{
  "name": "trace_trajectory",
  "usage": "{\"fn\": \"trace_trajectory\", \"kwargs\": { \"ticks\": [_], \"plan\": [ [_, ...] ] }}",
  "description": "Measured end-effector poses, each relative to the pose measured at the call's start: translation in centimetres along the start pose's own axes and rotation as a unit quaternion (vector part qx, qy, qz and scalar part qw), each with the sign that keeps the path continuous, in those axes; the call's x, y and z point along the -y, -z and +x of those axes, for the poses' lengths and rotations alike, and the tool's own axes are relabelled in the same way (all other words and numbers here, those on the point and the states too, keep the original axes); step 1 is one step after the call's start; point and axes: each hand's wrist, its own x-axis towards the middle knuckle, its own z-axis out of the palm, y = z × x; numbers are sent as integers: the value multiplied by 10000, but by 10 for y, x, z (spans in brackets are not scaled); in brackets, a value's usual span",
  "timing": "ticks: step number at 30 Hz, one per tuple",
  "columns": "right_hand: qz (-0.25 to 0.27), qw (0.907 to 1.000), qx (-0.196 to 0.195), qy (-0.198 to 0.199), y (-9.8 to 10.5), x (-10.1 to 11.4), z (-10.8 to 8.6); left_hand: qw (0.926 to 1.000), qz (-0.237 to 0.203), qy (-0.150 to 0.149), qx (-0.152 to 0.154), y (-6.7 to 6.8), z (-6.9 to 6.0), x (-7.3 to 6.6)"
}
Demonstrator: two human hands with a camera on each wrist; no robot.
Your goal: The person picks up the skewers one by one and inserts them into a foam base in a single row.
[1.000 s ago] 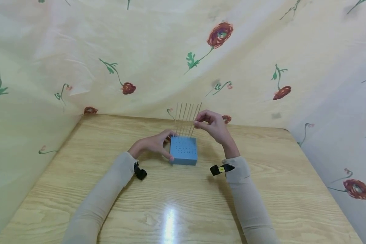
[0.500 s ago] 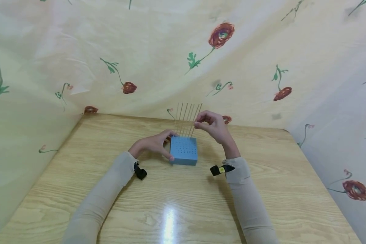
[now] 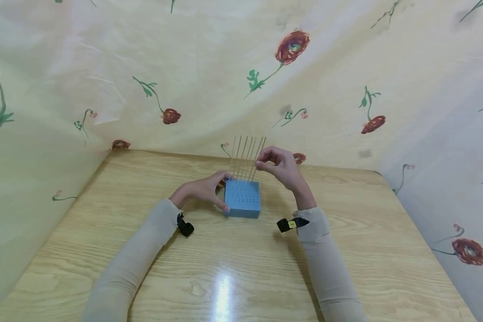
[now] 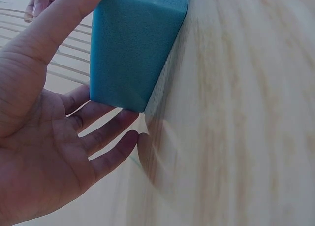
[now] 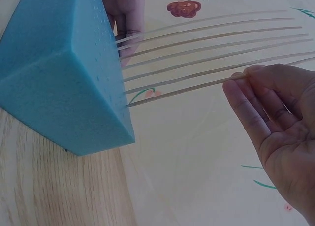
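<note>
A blue foam block (image 3: 242, 197) with rows of small holes in its top sits on the table. Several thin wooden sticks (image 5: 197, 42) stand in a row along its far edge. My left hand (image 3: 201, 190) holds the block from the left, thumb at the near corner and fingers round the far side. With thumb and fingertips, my right hand (image 3: 281, 167) pinches the rightmost stick (image 5: 182, 92) partway up. In the right wrist view, that stick's lower end meets the block's top at the end of the row. How deep it sits is hidden.
The wood-grain table (image 3: 225, 250) extends around the block. Behind it hangs a cream flowered cloth (image 3: 209, 67), close to the sticks' tops, and more cloth covers both sides. A light reflection lies on the near tabletop.
The top of the rightmost stick has shifted very slightly left and down in my right hand. My left hand and the block have stayed in place.
</note>
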Motion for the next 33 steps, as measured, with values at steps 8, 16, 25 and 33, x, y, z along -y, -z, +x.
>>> {"fn": "trace_trajectory", "kwargs": {
  "ticks": [8, 16, 25, 33],
  "plan": [
    [-115, 9999, 28, 97, 1, -1, 2, 10000, -1, 20, -11, 1, 0, -2],
    [-66, 9999, 32, 79, 0, 0, 2, 10000, 18, 54, 3, 2, 1, -2],
    [-38, 9999, 20, 103, 2, -3, 2, 10000, -20, 18, 11, 1, 0, -1],
    [4, 10000, 24, 82, 3, -5, 1, 10000, -45, 50, 58, 0, 0, -2]
  ]
}}
